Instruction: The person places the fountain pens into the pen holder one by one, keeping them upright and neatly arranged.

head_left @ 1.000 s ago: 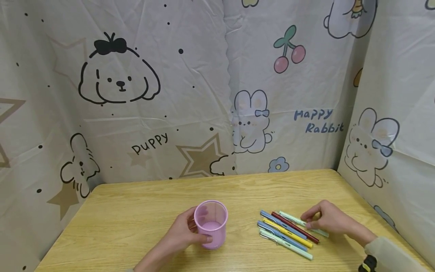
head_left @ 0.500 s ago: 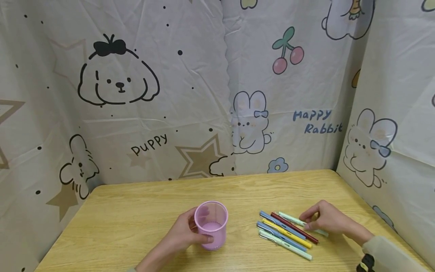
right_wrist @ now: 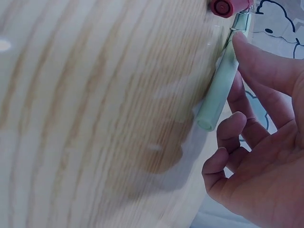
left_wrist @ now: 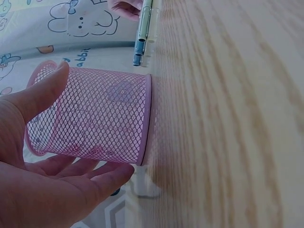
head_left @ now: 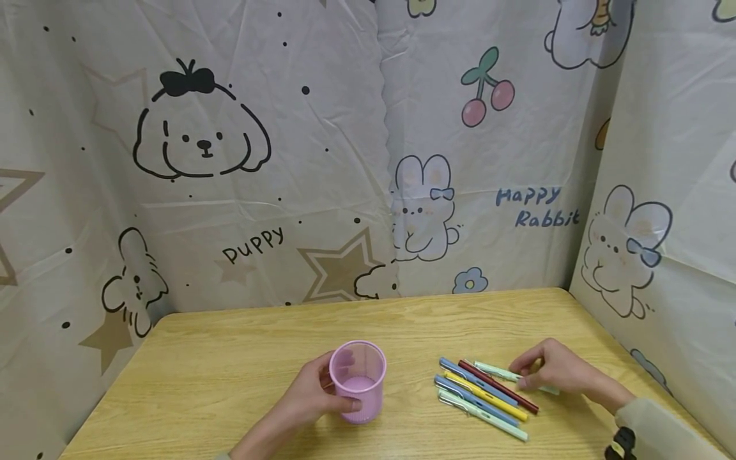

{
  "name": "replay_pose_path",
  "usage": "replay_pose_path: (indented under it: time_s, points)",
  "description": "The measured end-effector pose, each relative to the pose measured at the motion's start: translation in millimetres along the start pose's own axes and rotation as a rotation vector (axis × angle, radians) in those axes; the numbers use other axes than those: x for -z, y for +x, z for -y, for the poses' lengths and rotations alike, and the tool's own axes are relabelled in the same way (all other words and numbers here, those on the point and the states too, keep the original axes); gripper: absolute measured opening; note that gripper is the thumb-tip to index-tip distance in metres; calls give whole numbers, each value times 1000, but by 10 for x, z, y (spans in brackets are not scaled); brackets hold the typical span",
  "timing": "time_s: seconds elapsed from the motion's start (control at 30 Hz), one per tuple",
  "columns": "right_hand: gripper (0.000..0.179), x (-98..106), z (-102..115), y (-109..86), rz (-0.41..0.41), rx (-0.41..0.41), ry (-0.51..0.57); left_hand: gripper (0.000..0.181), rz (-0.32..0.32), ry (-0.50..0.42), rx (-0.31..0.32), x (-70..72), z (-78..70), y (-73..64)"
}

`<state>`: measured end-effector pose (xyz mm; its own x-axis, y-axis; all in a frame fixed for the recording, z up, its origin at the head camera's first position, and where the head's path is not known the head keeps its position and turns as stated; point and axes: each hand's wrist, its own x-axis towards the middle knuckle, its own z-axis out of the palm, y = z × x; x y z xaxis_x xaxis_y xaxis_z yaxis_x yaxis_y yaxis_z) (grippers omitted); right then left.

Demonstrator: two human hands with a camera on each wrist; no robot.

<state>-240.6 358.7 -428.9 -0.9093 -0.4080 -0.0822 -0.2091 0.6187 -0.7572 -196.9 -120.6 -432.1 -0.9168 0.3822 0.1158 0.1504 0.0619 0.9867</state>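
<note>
My left hand holds a pink mesh pen holder that stands upright on the table, the thumb on its near side. In the left wrist view the fingers lie along the holder's mesh wall. Inside, only its pink bottom shows. Farther right, my right hand pinches a light green pen between thumb and fingers. The right wrist view shows this pen low over the table; whether it touches the wood I cannot tell. Beside it lie a dark red pen, a yellow pen and two blue pens.
A second light green pen lies at the near side of the row. The wood-grain table carries everything. Printed white cloth hangs behind the table and along both its sides.
The pinched light green pen has shifted slightly to the right, with its right end raised a little. The left hand and the pen holder stay in place.
</note>
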Motion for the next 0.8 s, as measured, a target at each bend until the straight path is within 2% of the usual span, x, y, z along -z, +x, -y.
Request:
replay_pose_path:
  time_s: [0.23, 0.63, 0.8]
  points:
    - [21, -27, 39, 32, 8, 23, 1, 82, -3, -8, 7, 3, -8, -8]
    - [21, -57, 12, 61, 2, 8, 2, 82, 4, 5, 15, 14, -23, -6]
    - [20, -81, 14, 66, -18, -4, -29, 85, 15, -2, 26, 10, -26, -7]
